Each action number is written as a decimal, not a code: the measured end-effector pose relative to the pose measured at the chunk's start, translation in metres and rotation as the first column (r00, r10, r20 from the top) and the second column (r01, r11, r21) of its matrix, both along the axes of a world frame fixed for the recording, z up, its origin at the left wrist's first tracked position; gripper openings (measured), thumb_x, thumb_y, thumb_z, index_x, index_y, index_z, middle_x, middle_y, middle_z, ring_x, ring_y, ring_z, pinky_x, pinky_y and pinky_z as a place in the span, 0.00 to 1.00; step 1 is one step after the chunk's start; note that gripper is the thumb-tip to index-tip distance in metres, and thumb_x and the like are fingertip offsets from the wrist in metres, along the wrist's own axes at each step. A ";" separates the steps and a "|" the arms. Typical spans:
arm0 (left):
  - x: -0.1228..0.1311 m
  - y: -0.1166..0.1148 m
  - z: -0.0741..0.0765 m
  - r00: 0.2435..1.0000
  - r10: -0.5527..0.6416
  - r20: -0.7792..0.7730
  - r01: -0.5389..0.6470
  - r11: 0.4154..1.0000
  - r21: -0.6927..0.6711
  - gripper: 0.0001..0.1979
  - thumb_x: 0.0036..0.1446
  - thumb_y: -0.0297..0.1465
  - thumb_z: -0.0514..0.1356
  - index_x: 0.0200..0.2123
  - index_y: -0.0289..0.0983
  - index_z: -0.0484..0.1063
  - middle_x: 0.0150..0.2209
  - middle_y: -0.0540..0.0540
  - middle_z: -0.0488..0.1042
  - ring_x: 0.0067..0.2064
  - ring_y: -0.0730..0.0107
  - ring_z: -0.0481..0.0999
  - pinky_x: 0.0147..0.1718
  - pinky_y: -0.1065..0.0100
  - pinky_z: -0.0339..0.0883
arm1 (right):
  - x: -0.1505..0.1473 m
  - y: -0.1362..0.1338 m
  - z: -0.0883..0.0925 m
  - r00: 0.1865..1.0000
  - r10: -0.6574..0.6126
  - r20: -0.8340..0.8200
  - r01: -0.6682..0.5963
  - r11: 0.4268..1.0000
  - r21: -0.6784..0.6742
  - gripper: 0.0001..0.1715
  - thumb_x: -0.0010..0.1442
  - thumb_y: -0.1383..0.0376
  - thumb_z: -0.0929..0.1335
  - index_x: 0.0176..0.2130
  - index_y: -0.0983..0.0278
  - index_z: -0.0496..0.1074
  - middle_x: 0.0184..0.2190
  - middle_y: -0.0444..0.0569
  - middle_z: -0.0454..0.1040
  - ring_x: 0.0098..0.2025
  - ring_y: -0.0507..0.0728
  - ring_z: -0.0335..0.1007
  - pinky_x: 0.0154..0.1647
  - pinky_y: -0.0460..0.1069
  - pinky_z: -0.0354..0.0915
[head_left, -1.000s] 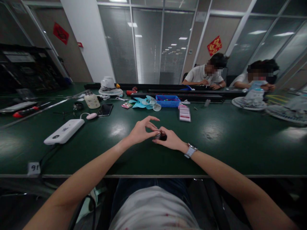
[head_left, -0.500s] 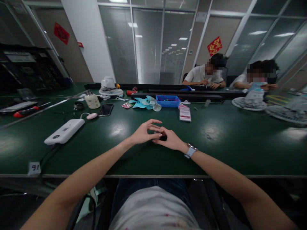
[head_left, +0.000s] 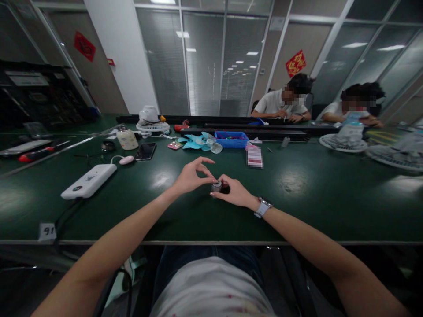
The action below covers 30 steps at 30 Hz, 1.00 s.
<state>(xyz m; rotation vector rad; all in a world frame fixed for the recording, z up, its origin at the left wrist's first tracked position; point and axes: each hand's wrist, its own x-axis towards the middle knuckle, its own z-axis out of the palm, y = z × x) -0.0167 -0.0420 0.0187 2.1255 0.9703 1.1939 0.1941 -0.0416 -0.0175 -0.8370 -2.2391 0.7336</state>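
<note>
Both my hands meet over the middle of the dark green table (head_left: 297, 207). My right hand (head_left: 235, 192), with a white watch on the wrist, is wrapped round a small round grey and black part (head_left: 217, 186). My left hand (head_left: 191, 176) pinches the top of that same part with thumb and forefinger, its other fingers raised. What the part is I cannot make out.
To the left lie a white box-shaped device (head_left: 88, 180), a pink mouse-like object (head_left: 126, 160) and a phone (head_left: 145, 151). Further back are light blue fan blades (head_left: 200, 141), a blue tray (head_left: 231, 139) and a striped packet (head_left: 254, 156). Two people sit at the far right.
My left hand rose a little and shifted its pinch on the small part, whose grey top now shows between the fingers. My right hand stayed where it was.
</note>
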 end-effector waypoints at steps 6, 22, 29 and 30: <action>-0.003 0.002 -0.001 0.995 -0.099 0.026 0.102 0.985 -0.140 0.28 0.49 0.31 0.71 0.52 0.34 0.67 0.32 0.43 0.84 0.46 0.55 0.81 0.45 0.58 0.73 | 0.000 0.001 -0.003 0.999 0.011 -0.032 -0.011 1.000 0.003 0.19 0.55 0.55 0.73 0.39 0.62 0.65 0.35 0.46 0.75 0.35 0.55 0.74 0.37 0.49 0.68; 0.013 -0.006 -0.010 0.994 -0.050 0.094 0.062 0.989 -0.133 0.25 0.47 0.33 0.72 0.48 0.35 0.69 0.34 0.44 0.82 0.41 0.57 0.83 0.46 0.56 0.74 | -0.001 0.005 -0.009 1.000 0.009 -0.015 -0.009 0.999 0.040 0.20 0.56 0.53 0.73 0.38 0.61 0.64 0.34 0.45 0.74 0.36 0.56 0.74 0.37 0.50 0.68; 0.013 -0.006 -0.008 0.990 -0.122 0.073 0.129 0.986 -0.108 0.20 0.55 0.29 0.67 0.49 0.36 0.65 0.35 0.44 0.82 0.45 0.58 0.82 0.48 0.57 0.72 | 0.000 0.007 -0.010 1.000 0.006 -0.009 -0.005 0.999 0.046 0.21 0.55 0.52 0.73 0.41 0.61 0.64 0.36 0.46 0.75 0.36 0.57 0.74 0.37 0.50 0.68; 0.013 -0.007 -0.007 0.988 -0.138 0.072 0.146 0.982 -0.116 0.20 0.56 0.28 0.66 0.50 0.36 0.64 0.36 0.43 0.82 0.47 0.57 0.81 0.49 0.57 0.71 | 0.000 0.007 -0.010 1.000 0.007 -0.009 -0.007 0.999 0.045 0.22 0.56 0.52 0.73 0.41 0.62 0.64 0.36 0.46 0.75 0.37 0.57 0.74 0.37 0.50 0.69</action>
